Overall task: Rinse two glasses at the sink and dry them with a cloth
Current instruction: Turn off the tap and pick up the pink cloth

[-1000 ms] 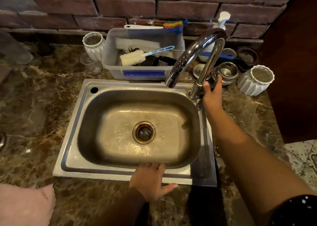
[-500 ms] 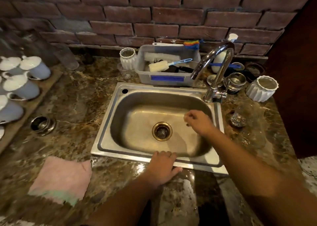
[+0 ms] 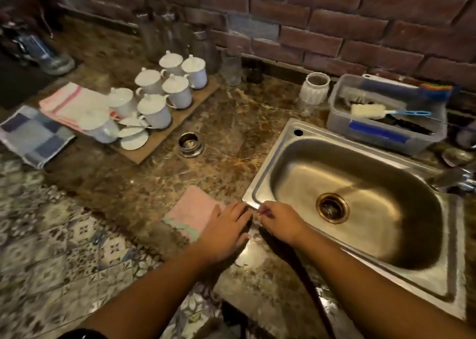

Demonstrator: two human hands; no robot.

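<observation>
I see a pink cloth (image 3: 192, 213) with a pale green band along its lower edge, low in the centre of the frame. The counter (image 3: 231, 137) is dark brown marble veined in gold and cream. At right, the sink (image 3: 360, 199) is dull silver steel, its drain ringed in brass. The wall (image 3: 347, 22) across the top is reddish-brown brick. At left I make out white lidded cups (image 3: 154, 101) on a tan board, a pink-striped towel (image 3: 68, 101) and a blue-and-grey checked one (image 3: 33, 135). Upper right, a grey tub (image 3: 383, 130) carries a blue label.
</observation>
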